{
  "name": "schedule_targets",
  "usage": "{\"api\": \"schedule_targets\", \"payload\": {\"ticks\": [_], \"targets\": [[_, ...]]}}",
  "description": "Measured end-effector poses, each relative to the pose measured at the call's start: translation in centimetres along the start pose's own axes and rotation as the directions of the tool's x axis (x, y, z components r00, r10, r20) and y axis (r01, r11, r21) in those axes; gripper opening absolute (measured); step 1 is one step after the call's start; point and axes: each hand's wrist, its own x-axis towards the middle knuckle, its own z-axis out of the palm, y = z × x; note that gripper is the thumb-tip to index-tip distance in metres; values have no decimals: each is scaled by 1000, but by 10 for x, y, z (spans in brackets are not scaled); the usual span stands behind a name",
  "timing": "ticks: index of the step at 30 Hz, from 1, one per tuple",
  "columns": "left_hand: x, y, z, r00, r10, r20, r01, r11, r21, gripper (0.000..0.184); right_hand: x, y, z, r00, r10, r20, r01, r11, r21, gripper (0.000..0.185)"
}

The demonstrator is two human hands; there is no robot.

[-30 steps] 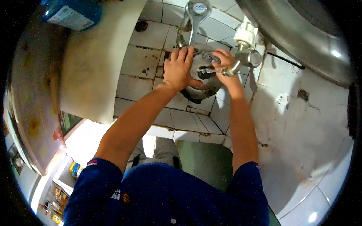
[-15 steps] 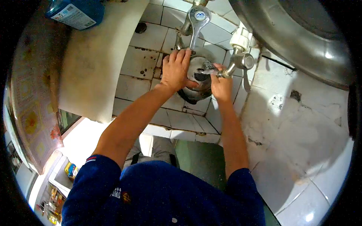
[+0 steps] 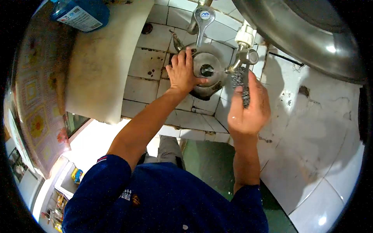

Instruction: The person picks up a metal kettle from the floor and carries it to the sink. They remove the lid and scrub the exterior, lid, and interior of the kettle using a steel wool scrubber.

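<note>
The kettle (image 3: 215,61) is set in the tiled sink (image 3: 143,90), below the running tap (image 3: 241,58); it is touched by the left hand (image 3: 181,73), fingers nearly together, thumb apart. The scourer (image 3: 237,79) is clamped in the right hand's (image 3: 250,106) fingers. A blue emblem (image 3: 205,15) is borne by the lever (image 3: 201,30); the bottle's (image 3: 90,11) label (image 3: 79,18) cannot be read.

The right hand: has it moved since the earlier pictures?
Yes: from beside the kettle's opening, the right hand has moved rightward and nearer the wearer, now below the running tap.
</note>
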Motion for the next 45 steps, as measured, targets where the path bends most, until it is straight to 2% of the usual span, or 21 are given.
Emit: {"api": "schedule_targets", "payload": {"ticks": [6, 9, 11, 15, 16, 18, 20, 21, 26, 28, 29, 32, 33, 34, 36, 38, 40, 42, 43, 44, 45], "targets": [[2, -8, -5, 994, -97, 55, 101, 992, -79, 132, -33, 0, 16, 974, 215, 73, -221, 971, 92, 46], [5, -23, -17, 993, 29, 111, -17, 994, -107, 123, -87, 44, 62, 900, 428, 87, -428, 903, -14, 43], [13, -28, -19, 903, 429, -33, -426, 902, 66, 118, -102, 76, 103, 838, 527, 141, -531, 847, -11, 39], [20, -37, -6, 897, 439, 48, -436, 898, -58, 112, -100, 88, 147, 937, 284, 204, -274, 959, -79, 40], [22, -37, -4, 896, 442, 45, -439, 897, -55, 112, -91, 105, 150, 829, 475, 294, -531, 834, 152, 40], [18, -32, -3, 919, 382, 93, -386, 922, 28, 110, -88, 118, 155, 667, 613, 425, -744, 579, 333, 41], [18, -29, -7, 922, 369, 114, -376, 926, 44, 111, -69, 110, 165, 818, 426, 388, -543, 794, 273, 41], [19, -29, -8, 930, 339, 145, -350, 935, 56, 111, -77, 99, 159, 935, 257, 244, -336, 864, 376, 42], [15, -33, 0, 932, 353, 86, -358, 933, 47, 112, -79, 163, 183, 807, 372, 459, -581, 642, 501, 40], [18, -32, 2, 922, 386, 27, -387, 922, 27, 112, -56, 141, 171, 780, 416, 468, -510, 855, 90, 38], [17, -32, 2, 925, 380, 13, -380, 923, 58, 109, -78, 139, 174, 884, 315, 347, -408, 881, 240, 37], [18, -34, 4, 932, 360, 33, -362, 931, 47, 110, -92, 119, 136, 941, 170, 293, -214, 969, 126, 34], [16, -34, 4, 932, 357, 63, -358, 934, 11, 114, -73, 120, 123, 835, 366, 411, -373, 925, -67, 32], [14, -33, 0, 930, 361, 70, -363, 932, 11, 114, -67, 131, 118, 832, 373, 410, -380, 922, -68, 32], [15, -32, -10, 921, 343, 185, -348, 937, -4, 118, -60, 152, 113, 764, 627, 151, -645, 734, 212, 34], [11, -44, -24, 883, 434, 181, -429, 901, -64, 122, -80, 152, 111, 710, 693, 124, -701, 680, 214, 33], [13, -48, -47, 746, 521, 414, -597, 799, 72, 127, -95, 142, 100, 650, 755, 84, -752, 624, 215, 32], [19, -67, -35, 721, 573, 391, -647, 758, 82, 120, -104, 112, 94, 544, 784, 299, -833, 463, 302, 34], [26, -75, -27, 721, 608, 331, -644, 765, -2, 114, -111, 102, 103, 659, 721, 214, -749, 603, 276, 39], [29, -83, -20, 723, 637, 269, -641, 763, -85, 108, -112, 97, 111, 654, 724, 218, -753, 594, 283, 39], [27, -84, -22, 703, 683, 201, -685, 725, -68, 98, -108, 90, 113, 832, 514, 208, -548, 819, 168, 42]]}}
